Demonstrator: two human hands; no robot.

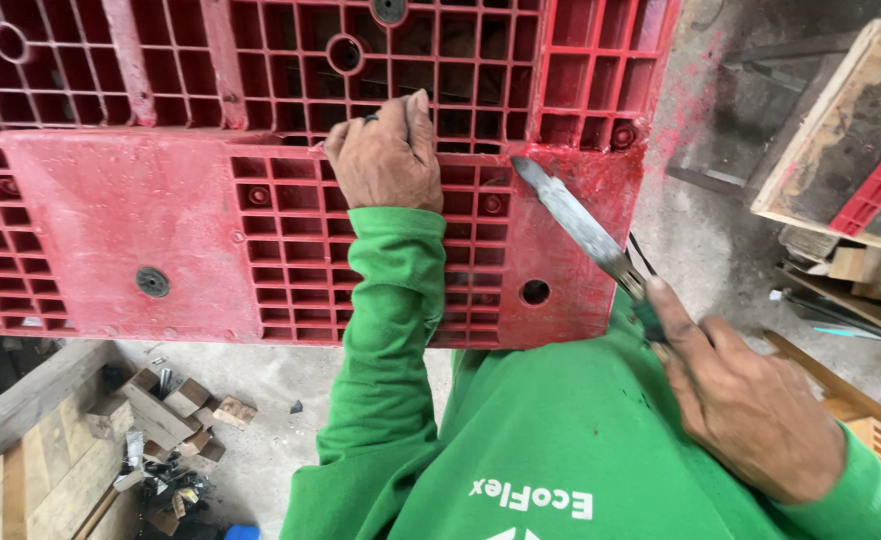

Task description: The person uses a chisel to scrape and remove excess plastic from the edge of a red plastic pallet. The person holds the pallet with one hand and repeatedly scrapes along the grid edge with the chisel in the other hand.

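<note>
The left hand [389, 155] is pressing its curled fingers onto the red plastic pallet [291, 170] while the right hand [751, 400] is clenching the flat blade [573, 215] at its grid; steadier bracing appears advisable.

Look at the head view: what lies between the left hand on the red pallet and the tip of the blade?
Only open red grid cells of the pallet lie between the left hand and the blade held by the right hand, as the head view shows.
</note>
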